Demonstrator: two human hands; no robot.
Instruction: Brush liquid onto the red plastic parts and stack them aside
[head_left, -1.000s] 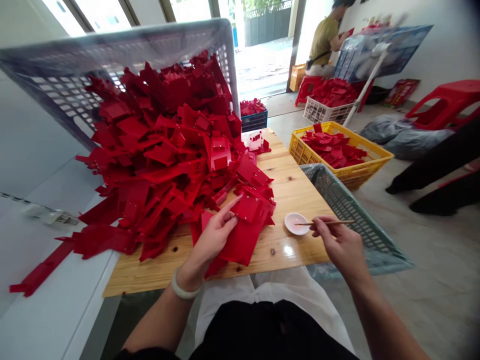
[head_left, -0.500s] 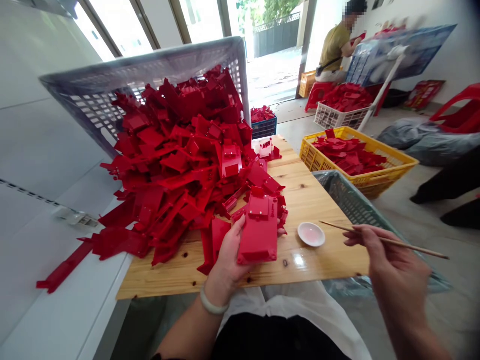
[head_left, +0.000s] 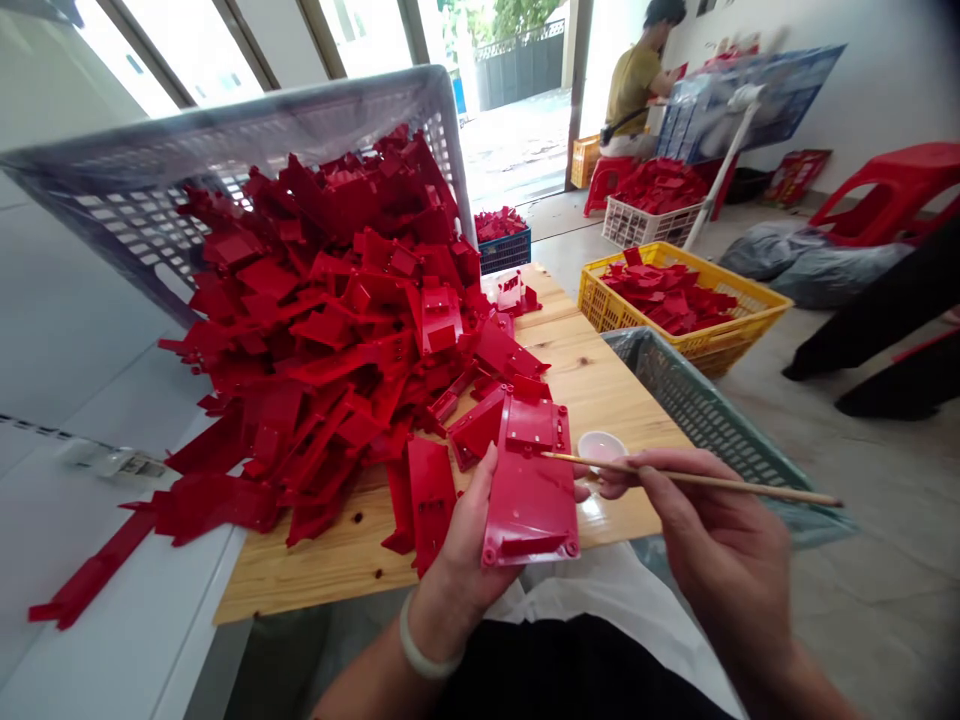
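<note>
over a wooden table [head_left: 607, 400], beside a heap of red plastic parts [head_left: 322, 340], the left hand [head_left: 469, 530] grips a red panel [head_left: 531, 490] tilted up, fingers curled behind it — the right hand [head_left: 712, 525] pinches a thin stick [head_left: 697, 479] between its fingers, passing over a white dish [head_left: 600, 447], tip on the panel.

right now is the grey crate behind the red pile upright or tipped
Tipped: the grey mesh crate faces its open top toward the person, red plastic parts spilling onto the wooden table.
</note>
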